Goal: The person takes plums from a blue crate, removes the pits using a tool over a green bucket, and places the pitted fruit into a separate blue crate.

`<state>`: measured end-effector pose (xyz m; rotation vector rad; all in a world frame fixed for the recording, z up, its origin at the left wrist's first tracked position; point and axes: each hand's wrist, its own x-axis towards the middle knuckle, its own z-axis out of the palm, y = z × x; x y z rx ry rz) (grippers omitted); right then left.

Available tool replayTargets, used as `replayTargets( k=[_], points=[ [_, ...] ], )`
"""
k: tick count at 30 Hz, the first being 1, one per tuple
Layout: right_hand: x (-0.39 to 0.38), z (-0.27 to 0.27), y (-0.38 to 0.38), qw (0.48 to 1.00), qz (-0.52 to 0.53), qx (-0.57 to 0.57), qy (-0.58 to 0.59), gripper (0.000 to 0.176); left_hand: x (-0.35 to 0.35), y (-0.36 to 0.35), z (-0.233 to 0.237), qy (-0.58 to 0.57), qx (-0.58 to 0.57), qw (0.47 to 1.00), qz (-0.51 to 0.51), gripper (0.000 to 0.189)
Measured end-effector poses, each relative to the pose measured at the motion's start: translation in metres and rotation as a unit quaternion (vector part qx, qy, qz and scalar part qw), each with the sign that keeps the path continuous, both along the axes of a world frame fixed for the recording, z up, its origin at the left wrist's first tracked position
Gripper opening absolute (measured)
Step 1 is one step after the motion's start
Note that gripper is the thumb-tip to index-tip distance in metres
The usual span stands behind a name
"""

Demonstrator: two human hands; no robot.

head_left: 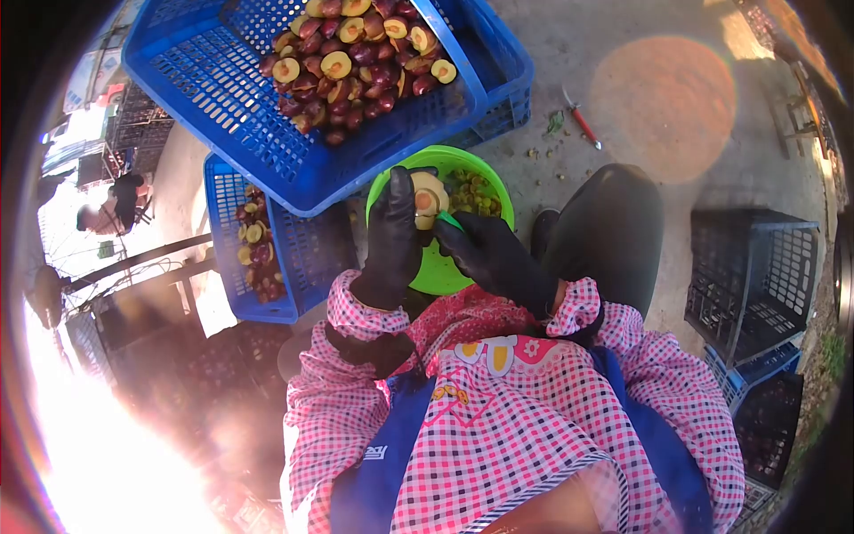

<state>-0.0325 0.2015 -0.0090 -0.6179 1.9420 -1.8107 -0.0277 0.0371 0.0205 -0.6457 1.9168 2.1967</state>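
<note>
My left hand (pixel 391 227), in a black glove, is closed around a halved plum (pixel 429 196). The plum's yellow cut face is turned up, with the brown stone at its middle. My right hand (pixel 491 254), gloved too, grips a small tool with a green handle (pixel 449 219). The tool's tip meets the lower edge of the plum half; its exact kind is hidden. Both hands are over a bright green tub (pixel 439 274) in front of my lap. Yellowish-green pieces, apparently plum stones (pixel 475 193), lie in the tub.
A tilted blue crate (pixel 191 93) of halved plums (pixel 356 67) rests on other blue crates. Another blue crate (pixel 253 311) at the left holds more halves. Red-handled cutters (pixel 583 125) lie on the floor. Black crates (pixel 743 276) stand at the right.
</note>
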Motion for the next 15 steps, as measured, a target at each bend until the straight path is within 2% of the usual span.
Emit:
replayTargets(
  k=[2,3,4,5,6,7,8,9,10,11,12,13,14,15],
  points=[
    [-0.004,0.001,0.000,0.999,0.031,0.002,0.011,0.041,-0.003,0.000,0.000,0.019,-0.104,0.992,-0.069,0.069],
    [-0.005,0.006,-0.002,0.991,0.038,0.004,-0.130,0.042,-0.004,0.000,0.000,0.019,-0.103,0.992,-0.070,0.069],
    [-0.007,0.011,-0.002,0.962,0.043,0.005,-0.270,0.045,-0.006,0.000,0.002,-0.010,-0.041,0.998,-0.048,0.065],
    [-0.011,0.017,0.004,0.962,0.043,0.006,-0.270,0.045,-0.008,0.001,0.004,-0.037,0.021,0.999,-0.026,0.061],
    [-0.015,0.024,0.012,0.909,0.105,-0.087,-0.394,0.046,-0.010,0.004,0.005,-0.037,0.022,0.999,-0.026,0.061],
    [-0.016,0.028,0.016,0.828,0.164,-0.177,-0.507,0.048,-0.013,0.009,0.005,0.039,-0.012,0.998,-0.039,0.067],
    [-0.013,0.025,0.015,0.827,0.164,-0.178,-0.507,0.048,-0.016,0.015,0.005,0.116,-0.045,0.991,-0.053,0.072],
    [-0.008,0.022,0.012,0.753,0.170,-0.269,-0.576,0.048,-0.017,0.021,0.004,0.117,-0.045,0.991,-0.054,0.072],
    [-0.005,0.021,0.012,0.666,0.172,-0.355,-0.632,0.048,-0.019,0.028,0.003,0.079,0.027,0.996,-0.009,0.072],
    [-0.004,0.021,0.013,0.669,0.172,-0.354,-0.630,0.048,-0.020,0.032,0.003,0.041,0.100,0.994,0.036,0.072],
    [-0.004,0.025,0.014,0.714,0.161,-0.320,-0.602,0.048,-0.023,0.029,0.002,0.044,0.101,0.993,0.036,0.072],
    [-0.002,0.028,0.014,0.754,0.151,-0.286,-0.571,0.048,-0.027,0.019,0.000,-0.007,0.138,0.989,0.046,0.071],
    [0.002,0.025,0.014,0.755,0.154,-0.286,-0.570,0.048,-0.031,0.006,-0.002,-0.058,0.173,0.982,0.057,0.069],
    [0.005,0.019,0.014,0.788,0.180,-0.284,-0.516,0.048,-0.041,-0.016,-0.003,-0.050,0.132,0.990,0.024,0.066]
  ],
)
